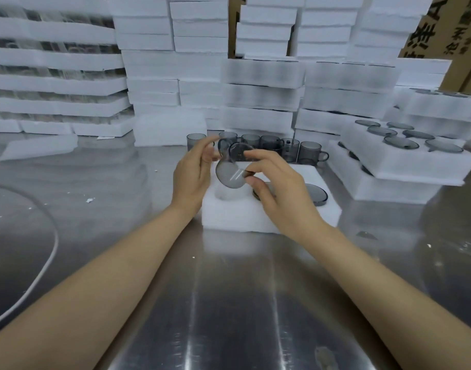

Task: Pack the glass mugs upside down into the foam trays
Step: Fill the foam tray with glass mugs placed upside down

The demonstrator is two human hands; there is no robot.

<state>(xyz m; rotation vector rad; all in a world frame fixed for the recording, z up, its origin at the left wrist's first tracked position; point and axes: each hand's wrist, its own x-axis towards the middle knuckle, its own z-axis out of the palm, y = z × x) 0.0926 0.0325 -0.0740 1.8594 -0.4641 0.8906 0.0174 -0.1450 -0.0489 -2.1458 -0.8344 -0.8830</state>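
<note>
smoky cylindrical glass mug (230, 175) tilted above white foam tray (229, 215)

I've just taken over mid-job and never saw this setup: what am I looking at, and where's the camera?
No machine here: a person's bare left hand and right hand, seen from one camera worn on their head, looking down. Both hands hold a grey glass mug, tilted, above a white foam tray on a steel table. An upside-down mug already sits in the tray; upright mugs stand in a row behind it, filled trays at right.
</note>
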